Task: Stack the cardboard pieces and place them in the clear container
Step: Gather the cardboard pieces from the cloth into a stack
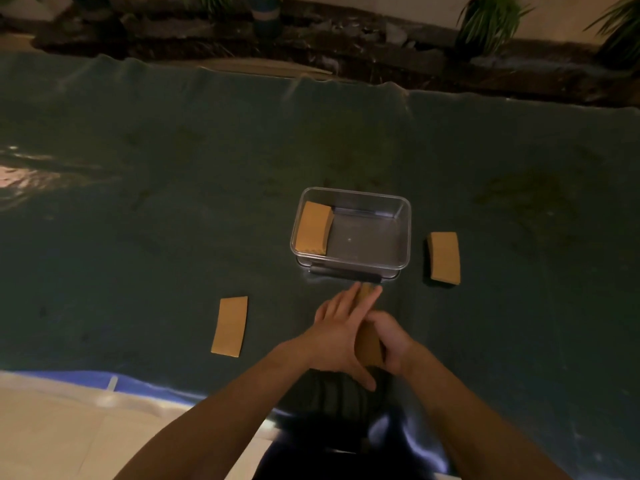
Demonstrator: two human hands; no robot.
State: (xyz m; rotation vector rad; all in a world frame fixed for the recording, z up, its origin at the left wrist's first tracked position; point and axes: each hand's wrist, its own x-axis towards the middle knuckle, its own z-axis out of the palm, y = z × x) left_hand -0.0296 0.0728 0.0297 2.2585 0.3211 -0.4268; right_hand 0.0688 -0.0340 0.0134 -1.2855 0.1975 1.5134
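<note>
The clear container (405, 233) stands mid-table with one stack of cardboard pieces (312, 227) leaning against its left wall. Just in front of it, both hands hold a cardboard stack (369, 344). My left hand (341, 327) lies flat over its top with the fingers stretched toward the container. My right hand (393, 341) grips its right side. A single flat cardboard piece (229, 325) lies on the cloth to the left of my hands. Another cardboard stack (444, 257) sits right of the container.
A dark green cloth (173, 202) covers the table. Its far edge meets a dark ledge with potted plants (491, 22). Pale floor tiles (52, 427) show at the lower left, past the near table edge.
</note>
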